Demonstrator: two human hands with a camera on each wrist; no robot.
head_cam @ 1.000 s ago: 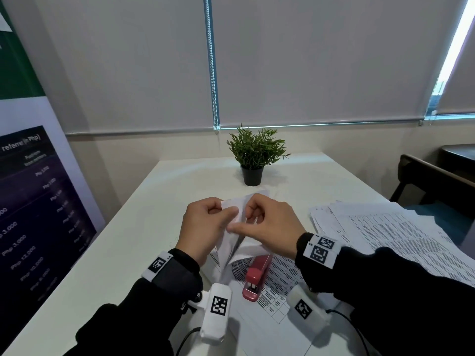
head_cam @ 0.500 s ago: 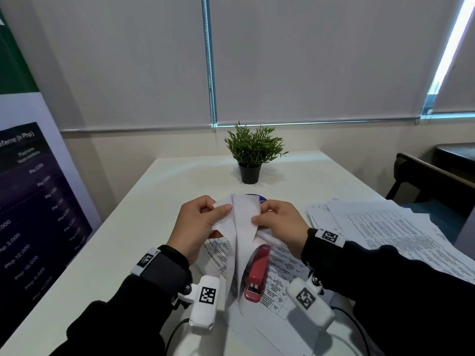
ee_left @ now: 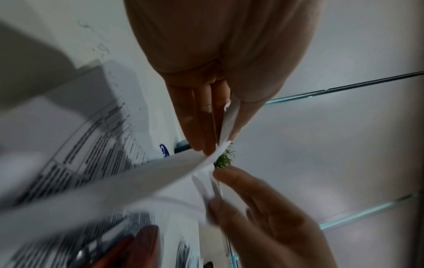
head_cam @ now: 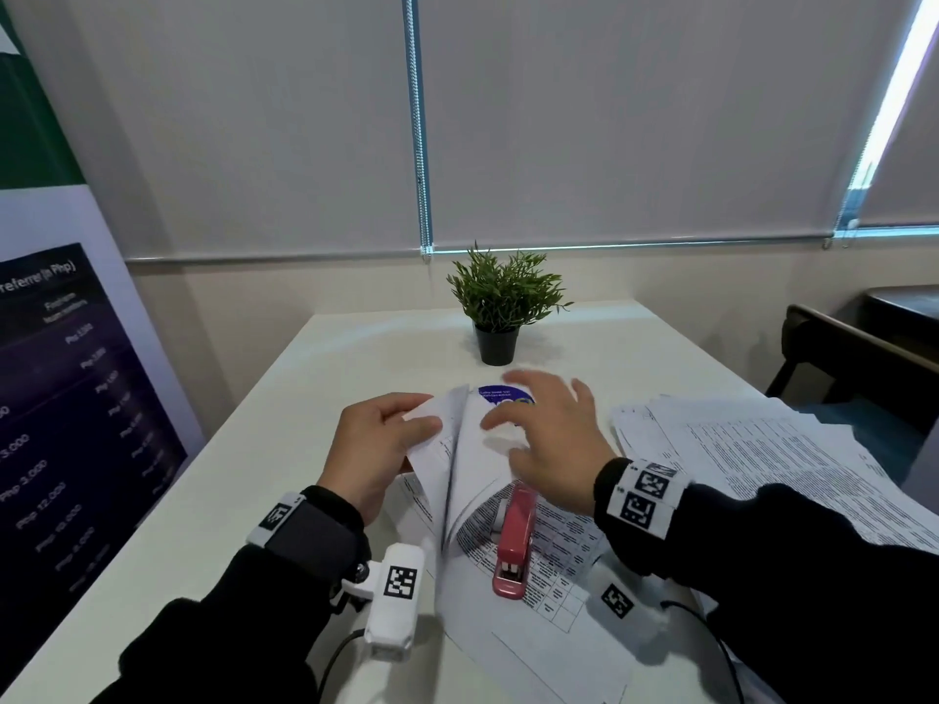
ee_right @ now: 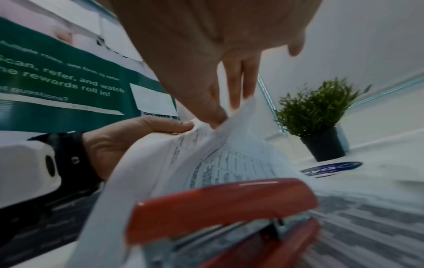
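Your left hand [head_cam: 376, 449] pinches the lifted corner of the printed sheets [head_cam: 470, 464] at centre frame, thumb on top. Your right hand [head_cam: 554, 439] (blurred) spreads loose fingers, tips at the sheets' upper edge. A red stapler [head_cam: 515, 541] lies just below; a potted plant [head_cam: 500, 302] stands above.

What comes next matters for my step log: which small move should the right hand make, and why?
Probably lower the right hand onto the red stapler: that hand is open and empty, the left hand alone pinches the lifted sheets, and the stapler lies on the papers just beneath.
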